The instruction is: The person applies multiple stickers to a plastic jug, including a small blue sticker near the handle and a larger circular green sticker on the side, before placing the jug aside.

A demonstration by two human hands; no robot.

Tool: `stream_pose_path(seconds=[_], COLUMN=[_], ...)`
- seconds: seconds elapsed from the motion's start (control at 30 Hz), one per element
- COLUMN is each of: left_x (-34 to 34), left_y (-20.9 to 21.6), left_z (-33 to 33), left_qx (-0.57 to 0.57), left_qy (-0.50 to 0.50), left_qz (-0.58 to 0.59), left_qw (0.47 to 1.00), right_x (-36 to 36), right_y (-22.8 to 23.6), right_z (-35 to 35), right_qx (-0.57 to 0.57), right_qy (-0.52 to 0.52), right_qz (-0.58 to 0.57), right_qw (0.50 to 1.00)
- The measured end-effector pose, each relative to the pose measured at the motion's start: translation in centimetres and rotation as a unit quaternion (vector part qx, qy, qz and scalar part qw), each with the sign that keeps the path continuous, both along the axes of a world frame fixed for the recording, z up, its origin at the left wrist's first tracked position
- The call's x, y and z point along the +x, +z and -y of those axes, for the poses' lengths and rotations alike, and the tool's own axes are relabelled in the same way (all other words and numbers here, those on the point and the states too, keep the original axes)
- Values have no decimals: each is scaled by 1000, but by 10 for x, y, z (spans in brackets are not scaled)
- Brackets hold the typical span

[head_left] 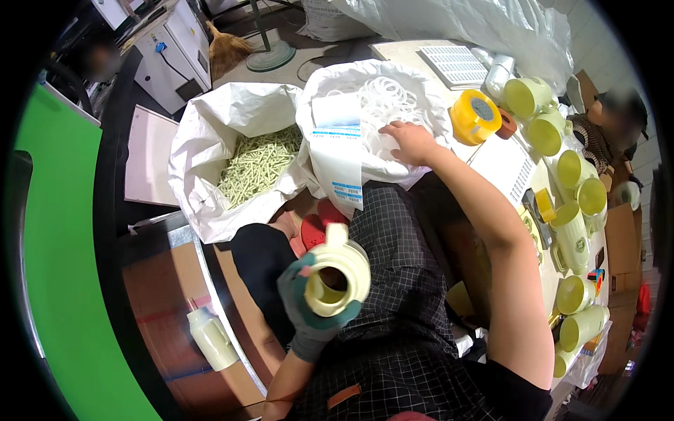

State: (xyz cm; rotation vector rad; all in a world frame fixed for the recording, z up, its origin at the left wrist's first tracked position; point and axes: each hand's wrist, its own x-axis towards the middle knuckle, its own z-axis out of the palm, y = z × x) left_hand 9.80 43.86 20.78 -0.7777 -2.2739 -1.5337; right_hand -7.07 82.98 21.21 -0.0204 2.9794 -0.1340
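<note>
My left hand (pixel 303 309), in a grey-green glove, grips a pale yellow jug body (pixel 358 270) over my lap. Its round open mouth faces up at me, and the handle stub points away. Bare, my right hand (pixel 413 142) reaches into a white woven sack (pixel 319 88) filled with translucent white rings (pixel 386 98). Its fingers are apart and touch the rings at the sack's near right side; no ring shows clearly in them. Over the front of that sack hangs a strip of white and blue labels (pixel 337 158).
Left of the rings, another sack (pixel 203 133) holds many pale green plastic pins (pixel 256 165). Several jug bodies (pixel 572 238) line the table at right, near a yellow tape roll (pixel 475 118). One jug (pixel 212 340) lies on cardboard at lower left. A person (pixel 597 133) sits far right.
</note>
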Motion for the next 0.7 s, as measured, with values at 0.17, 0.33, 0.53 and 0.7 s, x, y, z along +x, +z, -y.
stream_pose_path(seconds=[0.17,0.33,0.53,0.7], left_x=[1,-15,-15,-20], left_y=[3,7,5,7], left_z=[-9,-17,-11,-12], left_qx=[-130,-136,-131,-153], left_qy=[-22,-58,-60,-69], left_qz=[-79,-77,-65,-56], left_qw=[988,986,987,984], right_x=[-6,-5,14,12], right_y=[41,30,26,9], right_z=[6,22,-14,24], right_qx=[37,55,-106,-33], right_qy=[-32,-30,-160,-104], right_qz=[-60,-173,-179,-323], right_qw=[997,983,965,940])
